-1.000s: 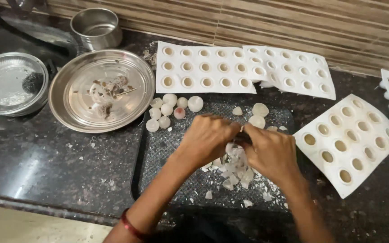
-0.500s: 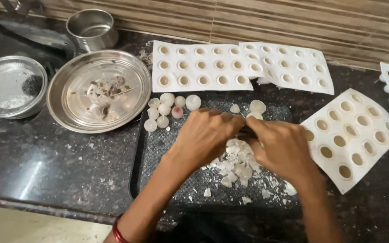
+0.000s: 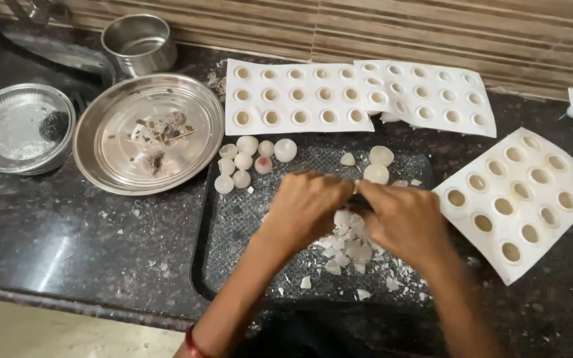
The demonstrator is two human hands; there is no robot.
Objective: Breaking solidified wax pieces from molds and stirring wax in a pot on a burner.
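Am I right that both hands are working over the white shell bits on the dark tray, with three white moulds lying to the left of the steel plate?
Not quite: the head view shows the white moulds to the right of the steel plate. Both hands, left hand and right hand, are indeed over the shell bits on the dark tray.

Both forearms are bare, with no sleeves showing. The left hand (image 3: 306, 209) and right hand (image 3: 402, 222) wear no gloves or rings. A thin red bangle (image 3: 192, 345) circles the left wrist, below the dark tray (image 3: 233, 225).
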